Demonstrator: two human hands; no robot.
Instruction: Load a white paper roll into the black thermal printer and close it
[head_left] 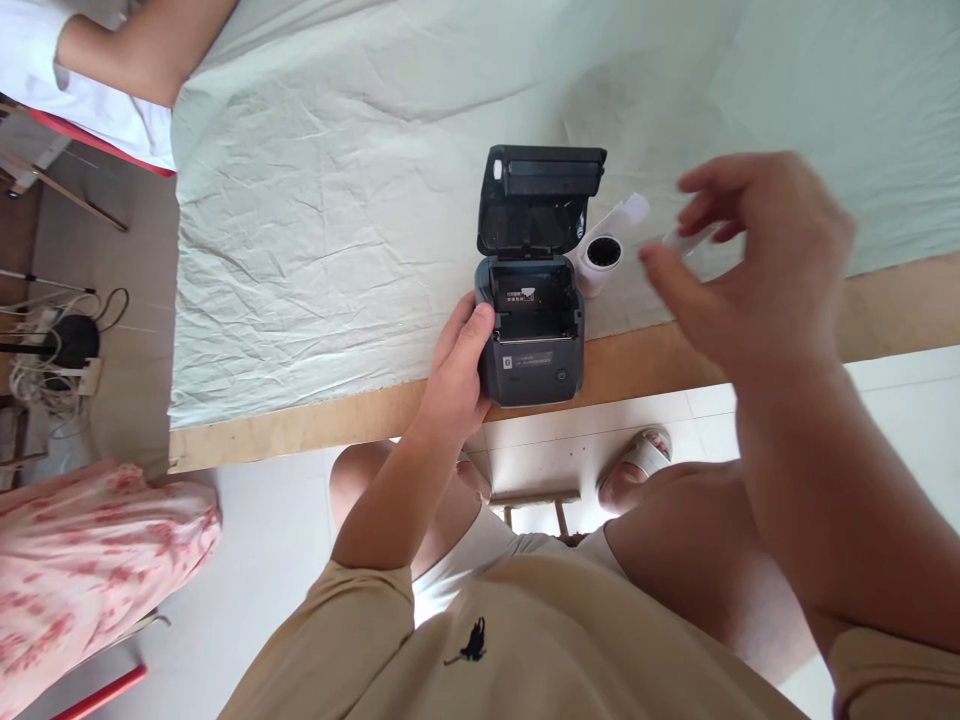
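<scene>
In the head view, curls left hand [459, 358] around the left side of a dark grey device [534, 325] with raised lid [536, 210], at the near edge of the cloth-covered table [300, 432], beside a white roll [592, 277]; pinches a thin whitish piece [686, 241] in bent, blurred right hand [780, 255]. Likely stiff, light, smooth; best gripped by both sides, clear of the lid. Shows a power symbol [561, 375], plus a sticker [529, 360] and inner print [519, 295] too small to read.

Dark grey is worn by the printer [529, 388], white by the roll [594, 280]; pale pink fabric [97, 560] is splashed with redder blotches!
</scene>
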